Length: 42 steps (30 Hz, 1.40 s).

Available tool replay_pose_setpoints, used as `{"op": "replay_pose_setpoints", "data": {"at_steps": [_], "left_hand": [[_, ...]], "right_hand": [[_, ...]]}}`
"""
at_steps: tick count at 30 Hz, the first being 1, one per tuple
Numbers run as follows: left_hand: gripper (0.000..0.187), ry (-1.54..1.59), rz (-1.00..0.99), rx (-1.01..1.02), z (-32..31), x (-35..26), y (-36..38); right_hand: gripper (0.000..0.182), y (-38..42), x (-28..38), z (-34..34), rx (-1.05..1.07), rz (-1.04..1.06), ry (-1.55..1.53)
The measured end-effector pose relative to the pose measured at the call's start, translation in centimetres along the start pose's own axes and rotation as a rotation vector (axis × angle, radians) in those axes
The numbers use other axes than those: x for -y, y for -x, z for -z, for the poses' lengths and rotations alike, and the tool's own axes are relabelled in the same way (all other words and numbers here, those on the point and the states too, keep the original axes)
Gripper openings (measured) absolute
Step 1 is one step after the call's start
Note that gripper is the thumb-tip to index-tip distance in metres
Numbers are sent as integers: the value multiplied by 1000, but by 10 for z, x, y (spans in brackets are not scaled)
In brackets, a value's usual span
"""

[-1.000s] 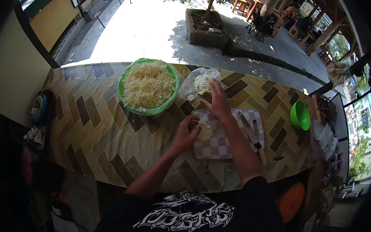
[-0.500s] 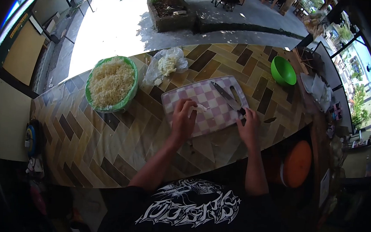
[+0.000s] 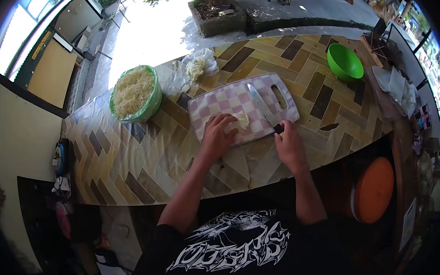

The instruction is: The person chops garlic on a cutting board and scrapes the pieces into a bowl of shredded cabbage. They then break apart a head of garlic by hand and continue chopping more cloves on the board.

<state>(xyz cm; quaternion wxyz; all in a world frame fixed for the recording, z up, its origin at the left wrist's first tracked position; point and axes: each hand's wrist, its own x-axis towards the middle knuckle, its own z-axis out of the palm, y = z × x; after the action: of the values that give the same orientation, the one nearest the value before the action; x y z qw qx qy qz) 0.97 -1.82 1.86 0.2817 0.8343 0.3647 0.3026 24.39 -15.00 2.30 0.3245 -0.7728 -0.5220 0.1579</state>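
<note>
A pink-and-white checkered cutting board (image 3: 209, 102) lies on the table in front of me. My left hand (image 3: 218, 135) is over its near edge, fingers curled around the near side of a pale, leafy vegetable piece (image 3: 241, 120) that looks like cabbage. My right hand (image 3: 291, 146) is closed around the black handle of a kitchen knife (image 3: 261, 102) at the board's right side. Its blade slants across the board, tip pointing away from me, beside the handle slot and apart from the vegetable piece.
Left of the board, a green-lined tub (image 3: 152, 103) is heaped with thin pale noodle-like strands. Behind the board lies a clear plastic bag (image 3: 207, 61) with pale pieces. A green bowl (image 3: 344, 63) stands far right on the tiled-pattern table (image 3: 127, 167). An orange round-topped stool (image 3: 375, 190) is below, right.
My left hand has come down onto the board with the pale piece. My right hand has closed more fully around the knife handle. The camera view has shifted.
</note>
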Motion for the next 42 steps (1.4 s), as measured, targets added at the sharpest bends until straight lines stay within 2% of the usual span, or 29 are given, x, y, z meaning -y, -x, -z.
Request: {"op": "replay_pose_setpoints", "data": {"at_steps": [3, 6, 9, 13, 25, 39, 42], "left_hand": [[34, -113, -73, -139, -7, 2, -8], [29, -160, 35, -165, -7, -1, -11], [24, -102, 20, -175, -11, 7, -14], [23, -115, -15, -231, -15, 8, -9], [22, -133, -36, -259, -14, 4, -3], [6, -98, -15, -228, -15, 0, -6], [12, -77, -21, -200, -13, 1, -6]], "right_hand": [[45, 3, 13, 11, 187, -113, -45], [47, 10, 31, 16, 206, -98, -131], [53, 18, 20, -4, 70, 231, -179], [58, 22, 31, -10, 183, 251, -134], [70, 41, 54, -9, 230, 368, 386], [76, 38, 68, -22, 337, 389, 616], [76, 22, 73, -36, 309, 393, 635]]}}
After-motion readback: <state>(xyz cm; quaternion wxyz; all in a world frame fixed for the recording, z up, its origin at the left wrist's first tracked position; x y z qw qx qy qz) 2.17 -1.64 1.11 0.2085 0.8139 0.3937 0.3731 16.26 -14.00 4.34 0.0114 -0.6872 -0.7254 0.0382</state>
